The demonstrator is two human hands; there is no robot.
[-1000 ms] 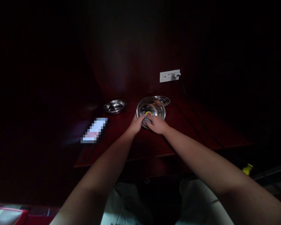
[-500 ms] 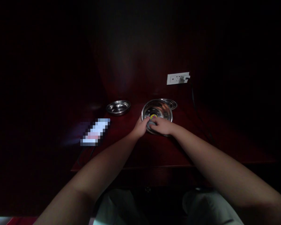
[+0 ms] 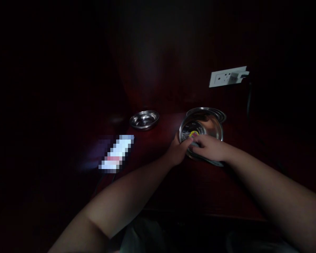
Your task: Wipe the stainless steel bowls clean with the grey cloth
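A steel bowl point(image 3: 209, 127) is tilted toward me on the dark red table point(image 3: 200, 189). My left hand point(image 3: 177, 153) grips its near left rim, fingers curled. My right hand point(image 3: 210, 148) is closed on a grey scouring pad point(image 3: 195, 143) pressed against the bowl's near inner wall. A yellow and pink sticker point(image 3: 194, 134) shows on the bowl's inside. Behind the bowl lies a flat steel plate point(image 3: 216, 112), partly hidden by it.
A small steel dish point(image 3: 144, 119) sits to the left at the back. A lit phone point(image 3: 117, 152) lies at the left with a cable running off the table edge. A white wall socket point(image 3: 226, 76) with a plug and black cord is on the back panel.
The view has shifted left, so the bowl and both hands now appear further right. The bowl stays tilted, and my right hand keeps the pad against its inside.
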